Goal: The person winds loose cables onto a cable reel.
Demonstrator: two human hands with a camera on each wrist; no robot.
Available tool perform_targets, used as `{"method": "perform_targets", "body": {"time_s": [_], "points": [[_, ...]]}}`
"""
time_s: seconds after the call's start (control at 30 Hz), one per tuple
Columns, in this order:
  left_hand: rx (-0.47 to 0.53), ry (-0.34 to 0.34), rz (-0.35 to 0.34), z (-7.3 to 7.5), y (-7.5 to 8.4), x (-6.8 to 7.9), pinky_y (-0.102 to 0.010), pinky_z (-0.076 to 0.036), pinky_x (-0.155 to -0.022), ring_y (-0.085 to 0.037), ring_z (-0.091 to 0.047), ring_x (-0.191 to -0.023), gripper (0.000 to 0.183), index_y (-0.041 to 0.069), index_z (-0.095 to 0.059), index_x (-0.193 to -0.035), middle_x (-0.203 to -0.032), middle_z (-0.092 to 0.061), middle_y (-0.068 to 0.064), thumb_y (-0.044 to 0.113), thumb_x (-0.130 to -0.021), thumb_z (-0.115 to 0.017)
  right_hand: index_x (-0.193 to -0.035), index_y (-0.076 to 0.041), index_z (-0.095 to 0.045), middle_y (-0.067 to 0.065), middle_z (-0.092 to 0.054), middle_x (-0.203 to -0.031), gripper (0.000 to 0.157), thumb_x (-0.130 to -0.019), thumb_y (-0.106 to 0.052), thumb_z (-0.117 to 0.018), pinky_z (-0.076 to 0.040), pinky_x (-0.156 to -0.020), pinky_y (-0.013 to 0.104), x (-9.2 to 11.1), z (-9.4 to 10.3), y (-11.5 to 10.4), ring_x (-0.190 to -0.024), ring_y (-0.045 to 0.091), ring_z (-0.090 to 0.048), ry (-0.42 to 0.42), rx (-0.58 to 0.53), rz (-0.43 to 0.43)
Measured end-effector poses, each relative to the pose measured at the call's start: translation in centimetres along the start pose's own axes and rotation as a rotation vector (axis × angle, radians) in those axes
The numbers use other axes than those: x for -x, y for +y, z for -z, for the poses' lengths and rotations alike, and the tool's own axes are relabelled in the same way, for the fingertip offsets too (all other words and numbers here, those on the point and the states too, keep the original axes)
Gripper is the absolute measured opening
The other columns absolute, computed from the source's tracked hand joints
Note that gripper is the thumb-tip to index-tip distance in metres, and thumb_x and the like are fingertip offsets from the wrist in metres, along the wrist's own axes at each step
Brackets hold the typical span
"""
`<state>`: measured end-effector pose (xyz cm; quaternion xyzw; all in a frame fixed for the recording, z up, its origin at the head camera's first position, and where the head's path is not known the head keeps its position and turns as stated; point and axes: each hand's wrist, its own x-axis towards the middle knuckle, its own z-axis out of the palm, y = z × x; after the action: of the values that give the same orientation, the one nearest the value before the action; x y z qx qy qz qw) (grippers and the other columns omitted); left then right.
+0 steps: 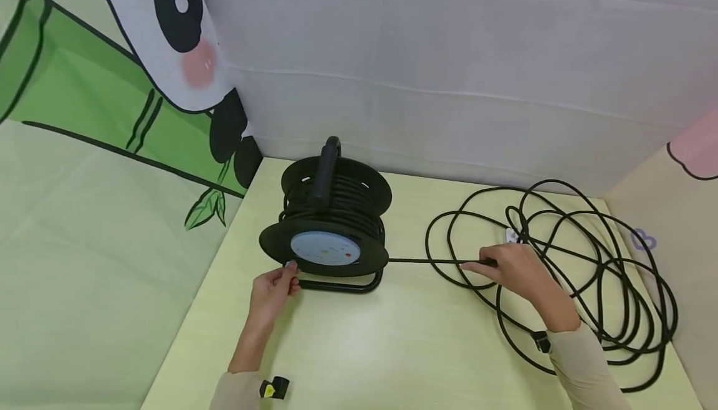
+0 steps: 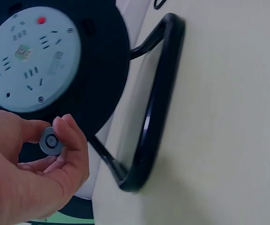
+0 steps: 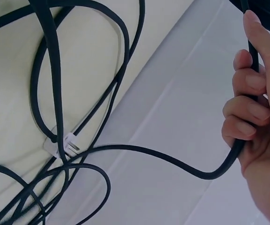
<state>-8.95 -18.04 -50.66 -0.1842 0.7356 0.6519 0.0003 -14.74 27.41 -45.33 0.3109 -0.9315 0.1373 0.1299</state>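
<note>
**Apparently winding: turning the reel on the left, guiding cable from the right**

In the head view, find the cable reel [image 1: 343,210] standing on its frame at the far left of the worktop [image 1: 364,348]. Pinching with the left grip [image 1: 270,291] at the reel's near face, just below the pale socket panel [image 1: 325,248]. Holding the cable [image 1: 417,261] in the right grip [image 1: 517,268], with a straight span running left to the reel. Look right for loose loops [image 1: 601,265], crossing one another. For good winding, keep that span gently taut and in line with the drum.

In the left wrist view, pinching a small, round grey knob [image 2: 51,141] between thumb and fingers; probably the crank's knob, though too covered to be sure. Best to turn in smooth, even circles, clear of the tubular foot [image 2: 158,103], and without tugging the reel out of place.

In the right wrist view, curling fingers round the cable, with the index finger laid along it toward the reel. Behind that, note slack leading into the loops, and a white plug [image 3: 62,146] partly covered by them. Better to let cable slide through lightly, sway slightly near and far to lay neat turns, and loosen crossings before any snag at the plug.
</note>
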Motion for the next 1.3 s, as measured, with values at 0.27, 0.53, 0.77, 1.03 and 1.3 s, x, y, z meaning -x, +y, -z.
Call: {"method": "perform_targets", "body": {"time_s": [0.27,0.53,0.77,1.03,1.3], "points": [[0.008,0.04,-0.025,2.1,2.7,0.2,-0.022,-0.054,-0.059,-0.012,-0.061,-0.062,0.048,-0.014,-0.064,-0.099,-0.076,-0.062,-0.012,0.033,-0.095,-0.057,-0.061,-0.027,-0.053,-0.021,-0.04,-0.053,0.032,-0.073,-0.041,-0.079,-0.025,-0.039,0.018,-0.2,0.9,0.4,-0.042,-0.004,-0.028,0.024,0.021,0.015],[0.026,0.033,-0.023,3.3,5.8,0.9,-0.022,-0.053,-0.061,-0.009,-0.058,-0.062,0.051,-0.012,-0.064,-0.1,-0.072,-0.06,-0.005,0.038,-0.094,-0.058,-0.063,-0.025,-0.057,-0.017,-0.047,-0.054,0.028,-0.072,-0.041,-0.079,-0.025,-0.039,0.017,0.8,2.0,1.5,-0.044,-0.004,-0.029,0.103,0.027,0.026],[0.017,0.019,-0.084,3.5,8.1,1.5,-0.019,-0.052,-0.058,-0.009,-0.058,-0.06,0.053,-0.011,-0.065,-0.101,-0.071,-0.059,-0.004,0.041,-0.092,-0.059,-0.068,-0.023,-0.062,-0.017,-0.04,-0.052,0.022,-0.071,-0.032,-0.081,-0.024,-0.039,0.018,1.5,2.8,2.5,-0.044,-0.002,-0.028,0.148,0.066,-0.008],[0.036,-0.004,-0.127,2.6,10.1,2.3,-0.02,-0.051,-0.056,-0.011,-0.059,-0.06,0.049,-0.011,-0.065,-0.102,-0.073,-0.059,-0.007,0.037,-0.093,-0.059,-0.086,-0.013,-0.071,-0.017,-0.037,-0.052,0.018,-0.078,-0.028,-0.077,-0.027,-0.042,0.02,1.9,3.1,2.8,-0.045,-0.001,-0.029,0.153,0.019,-0.066],[0.005,-0.03,-0.219,0.9,11.6,3.2,-0.023,-0.052,-0.055,-0.017,-0.059,-0.06,0.045,-0.009,-0.067,-0.096,-0.072,-0.06,-0.015,0.035,-0.092,-0.062,-0.1,-0.01,-0.068,-0.012,-0.042,-0.056,0.018,-0.088,-0.023,-0.069,-0.029,-0.046,0.023,2.7,3.1,3.0,-0.047,0.003,-0.034,0.062,-0.102,-0.219]]}}
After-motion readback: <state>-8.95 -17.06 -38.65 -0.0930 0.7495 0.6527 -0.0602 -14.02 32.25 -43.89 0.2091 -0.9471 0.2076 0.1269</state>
